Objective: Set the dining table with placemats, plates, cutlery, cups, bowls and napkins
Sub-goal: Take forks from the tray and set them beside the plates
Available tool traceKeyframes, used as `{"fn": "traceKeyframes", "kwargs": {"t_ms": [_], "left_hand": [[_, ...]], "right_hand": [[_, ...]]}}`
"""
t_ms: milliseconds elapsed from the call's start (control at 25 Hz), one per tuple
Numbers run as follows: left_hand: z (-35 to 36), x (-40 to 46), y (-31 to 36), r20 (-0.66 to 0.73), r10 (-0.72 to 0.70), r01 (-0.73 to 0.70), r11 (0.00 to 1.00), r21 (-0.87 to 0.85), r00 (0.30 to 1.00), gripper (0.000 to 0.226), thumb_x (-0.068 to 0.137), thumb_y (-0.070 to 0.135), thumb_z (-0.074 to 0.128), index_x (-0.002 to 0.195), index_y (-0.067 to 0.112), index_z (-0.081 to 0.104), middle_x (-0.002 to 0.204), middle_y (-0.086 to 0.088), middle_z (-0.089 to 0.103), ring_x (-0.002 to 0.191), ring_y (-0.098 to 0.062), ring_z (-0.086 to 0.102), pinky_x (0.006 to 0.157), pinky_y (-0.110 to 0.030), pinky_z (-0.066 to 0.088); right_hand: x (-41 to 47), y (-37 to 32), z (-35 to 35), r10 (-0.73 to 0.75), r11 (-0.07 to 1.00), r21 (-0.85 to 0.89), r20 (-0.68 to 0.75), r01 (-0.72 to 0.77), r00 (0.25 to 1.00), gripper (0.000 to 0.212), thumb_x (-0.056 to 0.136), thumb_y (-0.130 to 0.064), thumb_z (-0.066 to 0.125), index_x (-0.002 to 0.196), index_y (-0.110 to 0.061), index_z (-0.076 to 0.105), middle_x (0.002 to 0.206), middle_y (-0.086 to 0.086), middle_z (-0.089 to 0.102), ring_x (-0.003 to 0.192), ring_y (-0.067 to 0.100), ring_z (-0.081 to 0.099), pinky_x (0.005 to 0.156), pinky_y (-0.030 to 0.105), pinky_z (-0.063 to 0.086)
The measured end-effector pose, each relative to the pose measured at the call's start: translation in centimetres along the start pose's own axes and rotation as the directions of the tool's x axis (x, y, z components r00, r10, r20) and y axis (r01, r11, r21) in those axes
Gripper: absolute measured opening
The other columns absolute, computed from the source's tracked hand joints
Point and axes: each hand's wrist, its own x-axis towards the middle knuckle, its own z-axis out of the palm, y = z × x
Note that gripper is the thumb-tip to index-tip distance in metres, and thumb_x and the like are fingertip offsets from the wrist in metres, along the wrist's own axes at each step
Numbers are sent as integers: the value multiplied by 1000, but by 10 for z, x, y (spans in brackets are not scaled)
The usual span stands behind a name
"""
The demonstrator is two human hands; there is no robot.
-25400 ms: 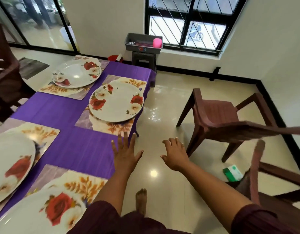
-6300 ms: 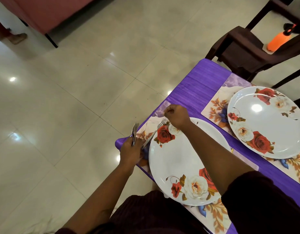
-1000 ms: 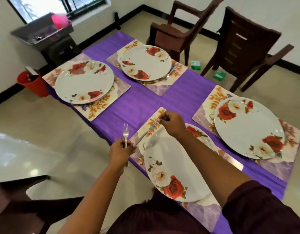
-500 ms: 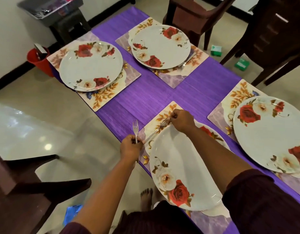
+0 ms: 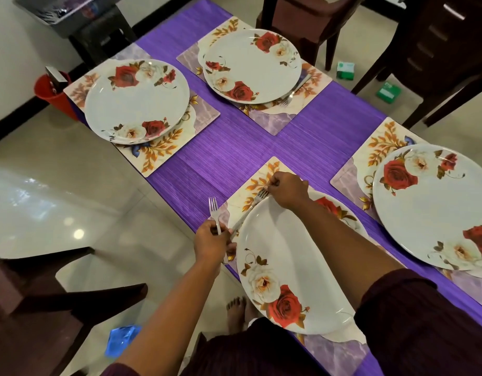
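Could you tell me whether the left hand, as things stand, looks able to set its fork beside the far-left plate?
Probably yes. The left hand holds a fork upright off the table's edge, and bare placemat shows on the near side of the far-left plate, with nothing between; it may need a step closer.

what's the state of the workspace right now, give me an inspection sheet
surface: table under purple cloth.
job's things: four placemats, each with a floral plate; nearest plate; a fork beside the far right plate.
clutter: nothing seen on the table.
grippers: left hand grips an upright fork; right hand pinches a second fork at the nearest plate's rim.
cables: nothing seen.
surroundings: brown chairs, red bin, green boxes on the floor.
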Motion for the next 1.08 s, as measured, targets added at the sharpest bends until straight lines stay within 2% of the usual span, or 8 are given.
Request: {"fn": "traceKeyframes", "kwargs": {"t_ms": [160,280,440,600,760,920,1000,1080], "left_hand": [[4,2,-4,23,-18,18,1000,-17,1000,10,91,9,65,97,16,62,90,-6,69,70,-25,72,64,-37,62],[7,2,-6,-32,44,-40,992,123,999,6,91,12,66,96,15,63,91,-5,67,72,-19,68,61,-24,58],[8,2,-7,-73,66,-58,993,105,995,10,89,13,68,98,15,63,91,-3,66,74,-15,66,58,-18,53],[4,4,-9,-87,56,-49,996,70,995,11,87,13,70,94,17,63,90,-4,67,76,-20,69,73,-35,61],[4,4,-6,-85,43,-33,994,106,995,11,88,14,70,97,16,63,88,-1,65,69,-14,67,56,-20,53],[5,1,-1,-76,46,-38,994,104,996,12,89,14,69,97,18,61,88,1,64,66,-10,65,52,-14,46],[6,1,-1,-88,59,-49,992,113,994,12,89,14,68,97,18,60,90,0,64,70,-12,65,56,-16,50],[8,1,-3,-103,82,-69,989,129,991,11,89,15,68,96,18,60,92,-2,65,77,-16,66,70,-26,58]], "right_hand": [[-1,0,1,13,1000,13,-13,-13,1000,29,95,-37,58,115,-17,65,114,5,68,107,23,61,101,39,37],[-1,0,1,18,1000,19,-10,-17,1000,28,95,-37,58,115,-17,66,114,5,69,106,23,61,100,38,38],[-1,0,1,31,999,21,-9,-31,999,28,95,-36,58,114,-16,66,113,5,68,105,23,61,99,38,40],[-2,-2,1,27,999,22,-9,-27,1000,28,95,-36,57,111,-15,65,109,6,69,101,22,62,97,37,43],[-3,0,1,6,1000,8,-1,-6,1000,26,95,-33,57,110,-13,66,107,7,69,98,23,63,95,38,49],[-2,0,1,7,1000,17,7,-7,1000,25,94,-32,58,109,-13,66,106,7,69,97,22,63,94,38,51],[-2,0,0,8,1000,25,8,-8,1000,23,94,-31,58,107,-13,66,105,7,69,97,22,63,94,40,51],[-2,1,0,8,999,32,4,-8,1000,23,95,-30,58,107,-13,66,105,7,69,97,23,63,93,41,51]]}}
